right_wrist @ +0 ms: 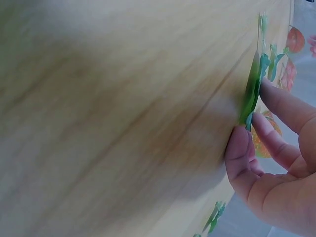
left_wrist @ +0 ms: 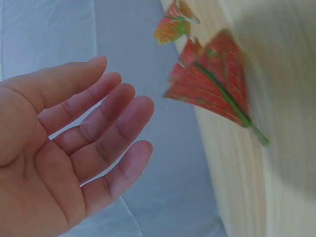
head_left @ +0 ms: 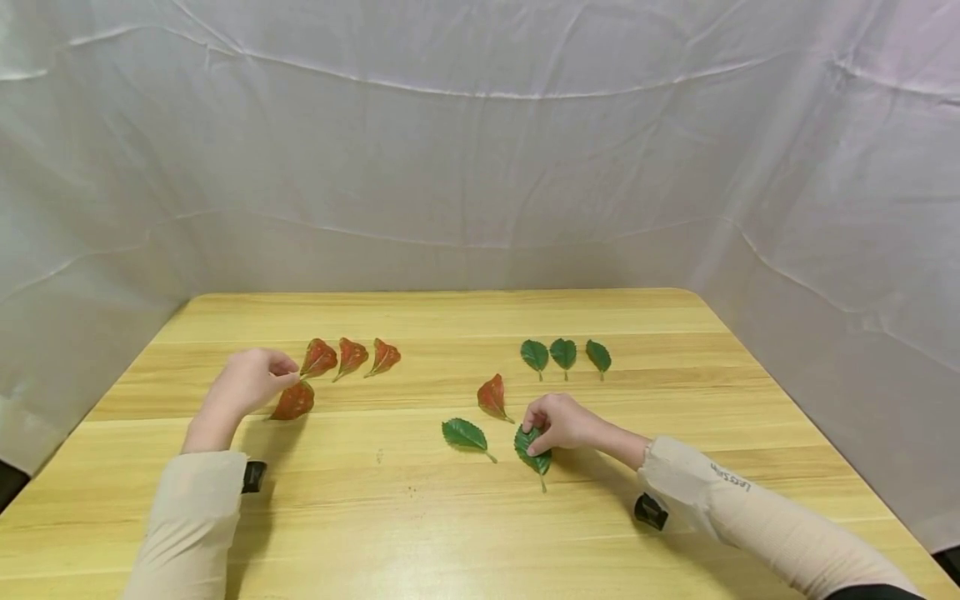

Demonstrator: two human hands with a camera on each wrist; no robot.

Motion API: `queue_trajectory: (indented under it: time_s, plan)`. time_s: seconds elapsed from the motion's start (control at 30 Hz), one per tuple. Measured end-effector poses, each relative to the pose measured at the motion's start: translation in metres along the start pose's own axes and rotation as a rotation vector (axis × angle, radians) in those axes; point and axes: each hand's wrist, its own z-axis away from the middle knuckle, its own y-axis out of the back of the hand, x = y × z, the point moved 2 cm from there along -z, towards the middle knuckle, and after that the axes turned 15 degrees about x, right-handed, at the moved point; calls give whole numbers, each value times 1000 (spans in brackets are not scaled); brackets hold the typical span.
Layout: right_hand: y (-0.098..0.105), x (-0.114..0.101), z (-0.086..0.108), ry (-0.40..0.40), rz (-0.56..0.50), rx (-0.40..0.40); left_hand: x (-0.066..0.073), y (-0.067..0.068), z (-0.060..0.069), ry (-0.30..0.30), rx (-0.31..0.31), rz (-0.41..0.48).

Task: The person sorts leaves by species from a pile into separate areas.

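Note:
My right hand (head_left: 564,423) grips a green leaf (head_left: 531,450), its thumb and fingertips at the leaf's edges just over the table. In the right wrist view the same green leaf (right_wrist: 252,89) appears nearly edge-on between the fingers. Loosely bent and holding nothing, my left hand (head_left: 251,383) hovers by a red leaf (head_left: 292,402) at the left. The left wrist view has the palm and relaxed left hand (left_wrist: 94,128) apart from a red leaf (left_wrist: 217,79) with a green stem. Between the hands lie another green leaf (head_left: 464,434) and a red leaf (head_left: 492,395).
Three red leaves form a row at the back left, including a middle red leaf (head_left: 351,356). Three green leaves, one of them a middle green leaf (head_left: 563,353), line up at the back right. A pale cloth (head_left: 465,167) hangs behind the wooden table (head_left: 405,533).

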Motion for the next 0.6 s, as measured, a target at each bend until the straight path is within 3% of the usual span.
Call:
queue_trajectory:
  time_s: [0.3,0.6]
  plan:
    - [2,-1,1,-1,-7,-4,29,-1,-8,-44,8,61]
    - [3,0,1,-13,-4,-1,58,-16,-14,-80,16,114]
